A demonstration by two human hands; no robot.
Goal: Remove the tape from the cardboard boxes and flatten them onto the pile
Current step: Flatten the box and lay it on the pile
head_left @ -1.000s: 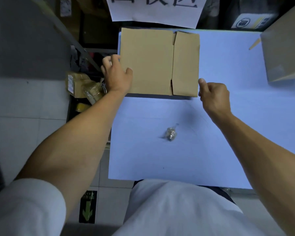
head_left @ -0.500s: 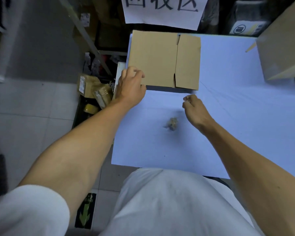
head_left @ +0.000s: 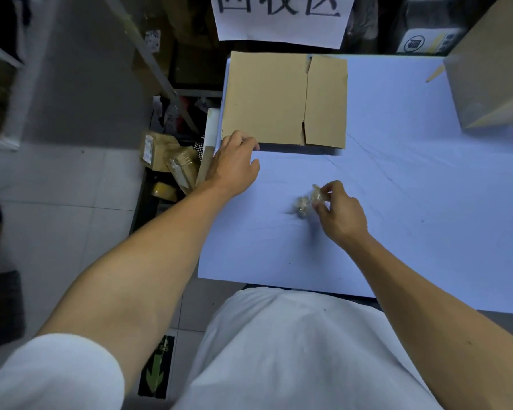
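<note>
Head view: my right hand (head_left: pixel 339 216) has its grip pinched on a crumpled wad of clear tape (head_left: pixel 318 195), thumb and fingertips clamped around it just above the bench (head_left: pixel 427 202). A second tape ball (head_left: pixel 302 206) lies on the blue sheet right beside it, touching or nearly so; I cannot tell which. My left hand (head_left: pixel 234 165) rests near the bench's left edge, fingers curled loosely at the near left corner of the flattened cardboard box (head_left: pixel 282 99). I cannot tell whether that grip actually pinches the board or only touches it.

The flattened box lies at the far left of the bench, under a paper sign (head_left: pixel 282 19). Another cardboard box (head_left: pixel 492 66) stands unflattened at the far right, well apart from both hands.

My worry is the tape: sticky film can cling to my fingers, or drag the second ball along when I lift. The flat box also sits close to the bench's left edge, so a careless nudge from my left hand could slide it off toward the clutter on the floor (head_left: pixel 71 187).
</note>
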